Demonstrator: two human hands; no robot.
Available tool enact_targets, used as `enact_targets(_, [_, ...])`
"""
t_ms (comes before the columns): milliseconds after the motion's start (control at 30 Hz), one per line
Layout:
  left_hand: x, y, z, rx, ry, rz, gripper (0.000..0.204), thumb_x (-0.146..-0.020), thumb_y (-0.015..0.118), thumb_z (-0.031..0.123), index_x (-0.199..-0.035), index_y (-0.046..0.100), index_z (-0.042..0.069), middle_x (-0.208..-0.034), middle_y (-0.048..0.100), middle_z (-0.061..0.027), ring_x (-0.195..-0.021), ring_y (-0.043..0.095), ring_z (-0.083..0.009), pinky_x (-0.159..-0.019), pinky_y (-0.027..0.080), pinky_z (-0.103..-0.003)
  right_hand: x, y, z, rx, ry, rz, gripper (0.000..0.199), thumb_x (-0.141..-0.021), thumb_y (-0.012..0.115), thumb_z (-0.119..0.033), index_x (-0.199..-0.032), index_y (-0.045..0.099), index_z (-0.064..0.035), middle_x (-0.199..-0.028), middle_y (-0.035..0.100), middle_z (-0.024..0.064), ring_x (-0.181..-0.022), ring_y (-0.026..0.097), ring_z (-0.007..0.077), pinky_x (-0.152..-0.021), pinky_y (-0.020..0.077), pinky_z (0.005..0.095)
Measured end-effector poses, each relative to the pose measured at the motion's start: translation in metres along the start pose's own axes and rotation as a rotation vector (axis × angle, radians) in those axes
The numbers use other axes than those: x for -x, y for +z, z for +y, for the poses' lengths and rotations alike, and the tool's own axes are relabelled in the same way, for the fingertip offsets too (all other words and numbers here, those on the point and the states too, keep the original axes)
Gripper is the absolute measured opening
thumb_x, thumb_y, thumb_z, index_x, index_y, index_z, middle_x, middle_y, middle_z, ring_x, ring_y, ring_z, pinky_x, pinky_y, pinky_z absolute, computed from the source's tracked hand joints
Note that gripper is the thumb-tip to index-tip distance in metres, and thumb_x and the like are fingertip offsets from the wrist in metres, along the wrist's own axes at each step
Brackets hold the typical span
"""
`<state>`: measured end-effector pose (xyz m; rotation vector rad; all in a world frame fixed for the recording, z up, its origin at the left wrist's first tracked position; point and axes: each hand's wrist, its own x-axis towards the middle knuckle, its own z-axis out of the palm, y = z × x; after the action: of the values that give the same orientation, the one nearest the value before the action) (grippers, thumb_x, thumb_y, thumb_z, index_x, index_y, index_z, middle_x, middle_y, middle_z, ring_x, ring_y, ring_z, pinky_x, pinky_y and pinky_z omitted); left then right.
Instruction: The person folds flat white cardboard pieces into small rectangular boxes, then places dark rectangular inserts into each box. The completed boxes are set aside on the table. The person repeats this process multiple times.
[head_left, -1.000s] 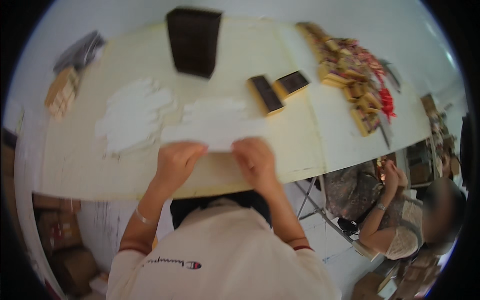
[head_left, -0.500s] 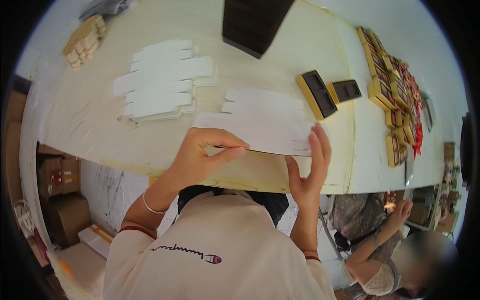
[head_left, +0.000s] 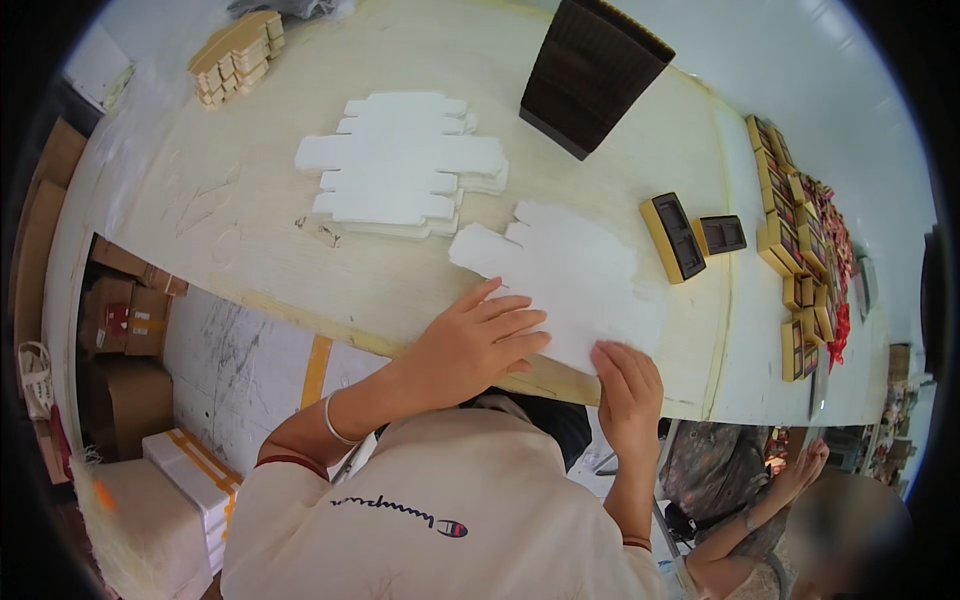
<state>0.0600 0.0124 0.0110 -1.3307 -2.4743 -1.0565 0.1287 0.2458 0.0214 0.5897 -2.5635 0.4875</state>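
The left of two head-worn fisheye cameras is looking down from close above the wearer's shirt (head_left: 440,490), facing forward across the near worktable (head_left: 240,215) and bending straight edges rimward, the lower right perhaps blurring.

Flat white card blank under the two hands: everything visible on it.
The flat white card blank looks like plain, unprinted paperboard. A notch at its far-left side sets off a tab jutting left; its right outline is too faint to trace. It lies unfolded, turned at a slant, near the front of the cream tabletop, right of the pile of white card blanks. The bare left hand spreads its fingers over the near-left part; the bare right hand's fingers are at the near-right corner.
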Motion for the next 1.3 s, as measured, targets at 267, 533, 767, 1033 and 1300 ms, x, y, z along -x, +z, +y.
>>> enact_targets(267, [0.009,0.013,0.008,0.577,-0.380,0.411,0.076,-0.083,0.073,0.026,-0.143,0.029,0.009,-0.148,0.025,-0.0151,-0.137,0.026,-0.0315,-0.110,0.028,-0.049,0.024,-0.006,-0.016,-0.340,0.357,0.181,0.026,-0.062,0.071,0.010,-0.081,0.058,-0.0023,-0.088,0.065,0.0131,-0.079,0.060,0.0262,-0.069,0.0469,0.0312])
enact_targets(533, [-0.004,0.026,-0.008,0.947,-0.567,0.611,0.075,-0.085,0.063,-0.003,-0.146,0.022,0.008,-0.152,0.022,-0.0094,-0.136,0.032,-0.0283,-0.100,0.043,-0.035,0.043,0.026,-0.025,-0.614,0.496,0.192,0.006,-0.085,0.062,0.000,-0.091,0.063,0.0000,-0.094,0.066,0.0135,-0.087,0.061,0.0243,-0.079,0.0466,0.0304])
enact_targets(767, [-0.023,0.023,0.000,0.874,-0.552,0.444,0.070,-0.076,0.056,-0.013,-0.140,0.036,0.006,-0.143,0.039,-0.0101,-0.112,0.050,-0.0225,-0.091,0.050,-0.032,0.048,0.009,-0.010,-0.590,0.734,0.580,0.009,-0.089,0.060,0.001,-0.096,0.066,0.0027,-0.089,0.068,0.0081,-0.082,0.061,0.0150,-0.075,0.0472,0.0257])
enact_targets(1033, [-0.007,0.009,-0.016,1.258,-0.726,0.257,0.052,-0.076,0.048,-0.014,-0.125,0.054,-0.001,-0.127,0.057,-0.0119,-0.111,0.054,-0.0200,-0.097,0.042,-0.033,0.018,0.004,-0.009,-0.260,0.162,0.488,0.030,-0.067,0.063,0.013,-0.094,0.065,0.0014,-0.093,0.069,0.0147,-0.079,0.064,0.0318,-0.071,0.0534,0.0350])
enact_targets(1300, [0.064,-0.150,-0.059,0.422,-0.446,1.108,0.041,-0.088,0.055,-0.003,-0.129,0.054,0.002,-0.121,0.060,-0.0050,-0.091,0.055,-0.0084,-0.088,0.047,-0.022,0.028,0.001,0.010,-0.096,0.088,0.438,0.025,-0.071,0.062,0.006,-0.096,0.067,0.0037,-0.101,0.068,0.0169,-0.092,0.065,0.0335,-0.078,0.0542,0.0389])
